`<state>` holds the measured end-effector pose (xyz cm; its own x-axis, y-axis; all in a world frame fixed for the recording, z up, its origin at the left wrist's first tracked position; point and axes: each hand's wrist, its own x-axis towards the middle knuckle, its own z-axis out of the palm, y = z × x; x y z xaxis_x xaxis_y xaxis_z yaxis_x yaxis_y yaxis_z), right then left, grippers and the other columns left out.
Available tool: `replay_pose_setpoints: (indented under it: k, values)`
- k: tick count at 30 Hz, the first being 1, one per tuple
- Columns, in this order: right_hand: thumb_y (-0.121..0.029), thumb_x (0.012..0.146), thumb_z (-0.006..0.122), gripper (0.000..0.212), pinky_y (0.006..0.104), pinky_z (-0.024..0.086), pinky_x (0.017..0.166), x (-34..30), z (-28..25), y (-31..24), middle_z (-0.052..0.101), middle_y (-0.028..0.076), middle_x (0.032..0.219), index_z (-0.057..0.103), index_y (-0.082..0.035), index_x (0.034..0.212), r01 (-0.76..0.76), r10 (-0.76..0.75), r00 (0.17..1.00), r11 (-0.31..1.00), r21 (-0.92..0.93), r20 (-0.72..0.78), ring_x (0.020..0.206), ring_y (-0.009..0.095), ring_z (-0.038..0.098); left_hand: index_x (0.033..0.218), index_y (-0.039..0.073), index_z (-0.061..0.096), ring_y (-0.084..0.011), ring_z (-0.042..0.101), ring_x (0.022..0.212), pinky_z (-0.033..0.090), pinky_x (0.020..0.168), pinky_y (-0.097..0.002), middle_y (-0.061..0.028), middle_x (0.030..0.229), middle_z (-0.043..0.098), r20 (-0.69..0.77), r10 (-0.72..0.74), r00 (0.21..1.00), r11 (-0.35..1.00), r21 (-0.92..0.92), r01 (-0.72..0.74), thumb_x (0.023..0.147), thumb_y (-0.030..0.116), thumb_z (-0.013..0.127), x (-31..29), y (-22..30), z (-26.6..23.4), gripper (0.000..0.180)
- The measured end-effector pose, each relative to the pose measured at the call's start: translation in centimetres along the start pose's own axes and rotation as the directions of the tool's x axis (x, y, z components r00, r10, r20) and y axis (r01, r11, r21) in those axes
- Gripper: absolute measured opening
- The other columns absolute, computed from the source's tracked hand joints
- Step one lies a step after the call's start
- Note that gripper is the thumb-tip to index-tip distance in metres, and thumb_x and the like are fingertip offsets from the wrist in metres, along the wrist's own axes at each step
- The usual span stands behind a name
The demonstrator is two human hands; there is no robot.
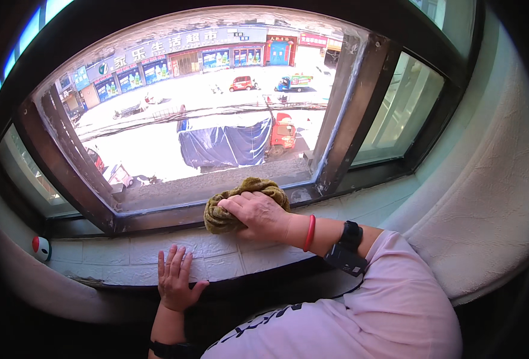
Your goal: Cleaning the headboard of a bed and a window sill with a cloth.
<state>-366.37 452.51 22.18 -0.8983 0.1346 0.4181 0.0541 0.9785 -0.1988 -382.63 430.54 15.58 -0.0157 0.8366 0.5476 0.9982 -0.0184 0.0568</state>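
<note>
Right hand (258,214) is clenched on an olive cleaning cloth (240,200), pressing it against the window frame (156,216) just ahead, while left hand (176,280), fingers spread flat, braces on the white sill (108,254).

Right hand (258,215) reaches forward, fingers curled down (wrist banded), while left hand (176,281) lies flat, fingers spread

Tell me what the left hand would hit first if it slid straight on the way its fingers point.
Probably the dark lower window frame: the left hand lies flat on the white sill, fingers pointing toward the glass, with bare sill between.
</note>
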Motion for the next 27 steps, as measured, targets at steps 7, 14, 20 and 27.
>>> replay_pose_setpoints:
  k: [7, 14, 20, 27]
  values:
    - [-0.013, 0.059, 0.068, 0.055, 0.0358, 0.044, 0.081, -13.8, -8.4, 3.8, 0.055, 0.017, 0.098, 0.047, -0.001, 0.109, -0.326, 0.455, 0.825, 0.867, 0.377, -0.336, 0.091, 0.033, 0.055, 0.106, -0.003, 0.051, -0.0372, 0.04, 0.115, 0.022, 0.099, -0.0513, -0.0196, 0.115, 0.048, -0.055, -0.084, 0.995, 0.996, 0.03, 0.086, 0.083, 0.057, 0.031, 0.3, 0.3, 0.2, 0.067]
    - [-0.005, 0.063, 0.061, 0.043, 0.0343, 0.044, 0.08, -19.7, -13.3, 10.7, 0.056, 0.012, 0.094, 0.049, -0.002, 0.104, -0.48, 0.516, 0.596, 0.843, 0.242, -0.615, 0.09, 0.027, 0.055, 0.11, -0.004, 0.048, -0.0372, 0.037, 0.117, 0.023, 0.1, -0.048, -0.0205, 0.118, 0.046, -0.072, -0.196, 0.978, 0.979, -0.062, 0.192, 0.084, 0.057, 0.028, 1.5, 1.4, 0.4, 0.069]
    - [-0.02, 0.064, 0.062, 0.044, 0.0388, 0.037, 0.085, -17.2, -7.2, 13.2, 0.049, 0.011, 0.103, 0.049, -0.007, 0.105, -0.476, 0.409, 0.828, 0.875, -0.094, -0.382, 0.1, 0.029, 0.047, 0.109, -0.005, 0.05, -0.0373, 0.038, 0.116, 0.026, 0.098, -0.0461, -0.0211, 0.118, 0.046, 0.021, -0.17, 0.985, 0.983, 0.074, 0.168, 0.084, 0.056, 0.029, 1.6, 1.5, 1.2, 0.069]
    - [-0.011, 0.064, 0.056, 0.035, 0.0392, 0.041, 0.078, -19.5, -11.1, 18.9, 0.051, 0.01, 0.094, 0.05, -0.008, 0.098, -0.527, 0.475, 0.848, 0.804, -0.275, -0.235, 0.09, 0.029, 0.051, 0.108, -0.005, 0.051, -0.0382, 0.037, 0.117, 0.028, 0.096, -0.0451, -0.0217, 0.119, 0.045, 0.023, -0.198, 0.98, 0.974, 0.117, 0.194, 0.084, 0.057, 0.029, 1.4, 1.3, 1.1, 0.07]
